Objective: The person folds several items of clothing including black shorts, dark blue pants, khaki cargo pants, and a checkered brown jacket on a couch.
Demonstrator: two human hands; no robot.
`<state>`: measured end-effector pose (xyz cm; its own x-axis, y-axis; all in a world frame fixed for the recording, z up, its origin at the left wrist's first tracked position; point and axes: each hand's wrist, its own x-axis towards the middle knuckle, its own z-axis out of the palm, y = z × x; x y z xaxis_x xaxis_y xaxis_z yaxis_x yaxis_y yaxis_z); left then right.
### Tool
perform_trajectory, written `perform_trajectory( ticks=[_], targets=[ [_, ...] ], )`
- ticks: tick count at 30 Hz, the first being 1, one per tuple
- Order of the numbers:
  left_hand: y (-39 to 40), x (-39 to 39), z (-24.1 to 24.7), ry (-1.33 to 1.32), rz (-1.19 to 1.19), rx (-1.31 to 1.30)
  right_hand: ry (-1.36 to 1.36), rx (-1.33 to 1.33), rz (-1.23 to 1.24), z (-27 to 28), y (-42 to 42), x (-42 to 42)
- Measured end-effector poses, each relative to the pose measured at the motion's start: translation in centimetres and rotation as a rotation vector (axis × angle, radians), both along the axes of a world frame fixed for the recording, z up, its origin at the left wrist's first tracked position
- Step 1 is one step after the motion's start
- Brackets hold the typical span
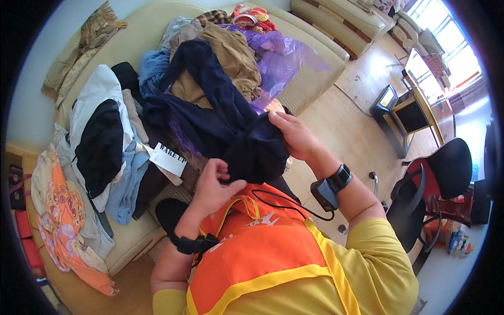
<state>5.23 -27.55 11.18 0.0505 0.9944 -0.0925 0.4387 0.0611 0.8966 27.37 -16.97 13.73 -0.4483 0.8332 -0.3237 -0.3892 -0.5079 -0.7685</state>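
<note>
My right hand (pixel 295 136) grips the gathered end of a dark navy garment (pixel 232 106), thumb on top of the cloth. Its two long legs or sleeves spread away over a heap of clothes on the sofa. My left hand (pixel 212 189) is at the garment's near edge, fingers curled and thumb apart, with no cloth seen in its grasp. Under and beyond the garment lie a tan garment (pixel 236 55), a blue one (pixel 152 73) and a thin purple plastic bag (pixel 279 67). A white printed tag (pixel 168 159) lies left of the navy cloth.
The beige sofa (pixel 315 75) also bears a white garment (pixel 96 86), a black one (pixel 100 145), light blue cloth (pixel 128 185) and an orange floral garment (pixel 63 212). To the right are a black office chair (pixel 453 169) and a glass-topped table (pixel 423 75). A black cable (pixel 291 199) crosses my apron.
</note>
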Motion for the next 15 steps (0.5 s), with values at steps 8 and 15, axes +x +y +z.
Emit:
perform_trajectory(
  ticks=[8, 15],
  targets=[
    [3.6, 4.3, -0.9, 0.233, 0.210, 0.314, -0.012, 0.228, 0.075, 6.0, 1.6, -2.7],
    [8.9, -4.4, 1.9, 0.228, 0.305, 0.693, -0.809, 1.099, 0.292, 7.0, 3.6, -1.2]
  ],
)
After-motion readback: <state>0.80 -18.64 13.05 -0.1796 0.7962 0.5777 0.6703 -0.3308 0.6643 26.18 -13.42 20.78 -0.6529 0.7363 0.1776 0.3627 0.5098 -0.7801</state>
